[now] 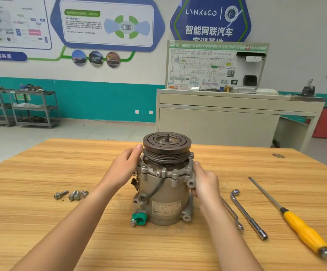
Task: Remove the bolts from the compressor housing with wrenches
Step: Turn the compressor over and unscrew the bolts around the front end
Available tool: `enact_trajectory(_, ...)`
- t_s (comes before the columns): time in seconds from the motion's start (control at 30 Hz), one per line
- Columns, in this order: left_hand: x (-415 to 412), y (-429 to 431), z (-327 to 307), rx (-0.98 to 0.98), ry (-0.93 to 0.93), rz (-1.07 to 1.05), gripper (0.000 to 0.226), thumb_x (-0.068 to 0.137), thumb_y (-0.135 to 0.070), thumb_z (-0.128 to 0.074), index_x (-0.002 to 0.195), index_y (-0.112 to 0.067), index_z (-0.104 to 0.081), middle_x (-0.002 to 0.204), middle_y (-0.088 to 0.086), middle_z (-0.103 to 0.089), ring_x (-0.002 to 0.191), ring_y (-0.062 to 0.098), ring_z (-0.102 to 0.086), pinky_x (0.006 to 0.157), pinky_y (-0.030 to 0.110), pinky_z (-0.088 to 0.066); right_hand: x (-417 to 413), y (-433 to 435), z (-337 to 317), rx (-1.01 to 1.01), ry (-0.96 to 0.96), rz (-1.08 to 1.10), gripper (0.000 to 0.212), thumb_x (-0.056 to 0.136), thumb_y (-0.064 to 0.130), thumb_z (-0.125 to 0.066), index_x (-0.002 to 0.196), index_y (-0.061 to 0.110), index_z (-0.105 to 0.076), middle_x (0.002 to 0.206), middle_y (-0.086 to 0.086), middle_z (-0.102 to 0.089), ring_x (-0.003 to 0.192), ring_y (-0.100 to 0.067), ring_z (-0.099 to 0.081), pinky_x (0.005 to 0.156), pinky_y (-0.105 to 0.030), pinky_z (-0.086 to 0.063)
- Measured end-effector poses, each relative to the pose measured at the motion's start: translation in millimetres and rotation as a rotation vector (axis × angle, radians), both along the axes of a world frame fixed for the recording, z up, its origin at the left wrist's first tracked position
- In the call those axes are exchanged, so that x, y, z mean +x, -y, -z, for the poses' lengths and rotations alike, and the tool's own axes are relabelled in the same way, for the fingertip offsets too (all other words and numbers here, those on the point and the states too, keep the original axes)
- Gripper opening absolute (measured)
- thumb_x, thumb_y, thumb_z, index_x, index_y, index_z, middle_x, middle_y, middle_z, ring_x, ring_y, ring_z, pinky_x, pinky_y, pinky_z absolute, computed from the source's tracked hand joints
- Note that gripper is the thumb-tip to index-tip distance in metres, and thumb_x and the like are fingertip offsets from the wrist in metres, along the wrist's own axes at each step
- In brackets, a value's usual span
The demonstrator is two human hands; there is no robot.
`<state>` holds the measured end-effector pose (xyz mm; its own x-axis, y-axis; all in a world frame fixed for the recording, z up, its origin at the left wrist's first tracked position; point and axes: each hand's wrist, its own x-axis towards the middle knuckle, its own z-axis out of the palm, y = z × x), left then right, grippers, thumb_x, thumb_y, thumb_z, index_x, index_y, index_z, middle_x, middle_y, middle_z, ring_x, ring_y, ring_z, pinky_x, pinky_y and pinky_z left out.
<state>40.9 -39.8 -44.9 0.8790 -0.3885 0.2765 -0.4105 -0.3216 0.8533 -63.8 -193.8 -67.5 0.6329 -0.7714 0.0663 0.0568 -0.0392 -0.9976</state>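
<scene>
Where the compressor stands: upright mid-table, pulley on top.
Left hand: grips its upper left side, thumb at the pulley.
Right hand: grips its right flange.
Bolts: loose, left of it.
Wrenches: two, lying right of it.
Screwdriver: rightmost.

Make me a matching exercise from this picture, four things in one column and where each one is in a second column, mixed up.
Things:
1. loose bolts
2. yellow-handled screwdriver
3. L-shaped socket wrench
4. pulley

Places:
A. on top of the compressor
B. farthest right on the table
C. on the table, left of the compressor
D. on the table, just left of the screwdriver

Pairs: 1-C, 2-B, 3-D, 4-A
</scene>
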Motion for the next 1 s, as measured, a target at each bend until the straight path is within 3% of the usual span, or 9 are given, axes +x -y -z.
enact_trajectory(0.13,-26,17,21,-0.261,0.028,-0.053,0.047,0.101,-0.040,-0.024,0.129,-0.019,-0.056,0.127,0.000,-0.058,0.116,0.017,-0.051,0.100,0.042,-0.043,-6,-8,1,0.039,0.039,0.014,0.043,0.096,0.033,-0.045,0.057,0.015,-0.046,0.044,0.004,-0.043,0.040,-0.009,-0.038,0.040,-0.021,-0.030)
enact_trajectory(0.23,-27,25,19,-0.344,-0.008,-0.147,0.042,0.102,-0.024,-0.024,0.129,-0.015,-0.055,0.128,0.005,-0.057,0.119,0.021,-0.049,0.104,0.044,-0.039,-9,-17,4,0.036,0.010,-0.018,0.044,0.097,0.036,-0.039,0.059,0.016,-0.046,0.033,0.010,-0.042,0.031,-0.002,-0.040,0.037,-0.017,-0.030)
enact_trajectory(0.4,-23,29,23,-0.318,0.056,-0.193,0.043,0.101,-0.018,-0.023,0.130,-0.011,-0.054,0.131,0.008,-0.055,0.119,0.019,-0.046,0.099,0.033,-0.035,-1,-21,1,-0.033,-0.054,0.061,0.050,0.099,0.036,-0.028,0.057,0.013,-0.044,0.036,0.007,-0.045,0.029,-0.003,-0.042,0.038,-0.018,-0.029)
enact_trajectory(0.57,-22,38,24,-0.262,0.081,-0.183,0.044,0.101,-0.018,-0.021,0.131,-0.007,-0.052,0.136,0.011,-0.051,0.127,0.023,-0.042,0.107,0.039,-0.032,4,-9,-4,0.014,-0.041,0.067,0.043,0.099,0.027,-0.030,0.060,0.013,-0.044,0.046,0.001,-0.046,0.047,-0.014,-0.043,0.048,-0.026,-0.032)
enact_trajectory(0.77,-16,36,25,-0.260,0.045,-0.138,0.046,0.100,-0.025,-0.023,0.131,-0.011,-0.053,0.132,0.008,-0.055,0.123,0.025,-0.046,0.106,0.044,-0.037,5,0,3,-0.006,-0.045,0.008,0.043,0.098,0.034,-0.032,0.064,0.015,-0.049,0.040,0.007,-0.048,0.037,-0.007,-0.045,0.041,-0.021,-0.034)
enact_trajectory(0.8,-14,33,25,-0.261,0.031,-0.110,0.045,0.100,-0.028,-0.024,0.129,-0.013,-0.055,0.130,0.008,-0.057,0.122,0.025,-0.048,0.105,0.046,-0.038,1,6,6,-0.081,-0.070,-0.003,0.044,0.098,0.037,-0.031,0.067,0.015,-0.053,0.046,0.005,-0.052,0.038,-0.005,-0.048,0.042,-0.020,-0.038)
enact_trajectory(0.87,-11,28,26,-0.245,0.036,-0.085,0.044,0.099,-0.032,-0.027,0.126,-0.016,-0.058,0.125,0.005,-0.060,0.116,0.025,-0.052,0.100,0.046,-0.042,-14,24,19,-0.370,-0.190,0.076,0.048,0.099,0.039,-0.027,0.082,0.012,-0.063,0.069,-0.003,-0.062,0.061,-0.010,-0.060,0.058,-0.022,-0.046)
enact_trajectory(0.93,-11,25,27,-0.231,0.070,-0.101,0.041,0.099,-0.032,-0.029,0.124,-0.017,-0.059,0.121,0.000,-0.060,0.111,0.020,-0.052,0.093,0.041,-0.043,-31,45,39,-0.723,-0.439,0.226,0.044,0.099,0.037,-0.027,0.101,0.010,-0.063,0.095,-0.006,-0.063,0.085,-0.020,-0.059,0.070,-0.029,-0.044)
enact_trajectory(1.0,-14,26,27,-0.247,0.089,-0.122,0.041,0.100,-0.030,-0.030,0.125,-0.016,-0.058,0.117,-0.005,-0.058,0.109,0.014,-0.049,0.089,0.034,-0.040,-43,58,57,-0.918,-0.735,0.263,0.037,0.097,0.036,-0.034,0.110,0.011,-0.058,0.111,-0.006,-0.055,0.100,-0.021,-0.053,0.081,-0.032,-0.041)
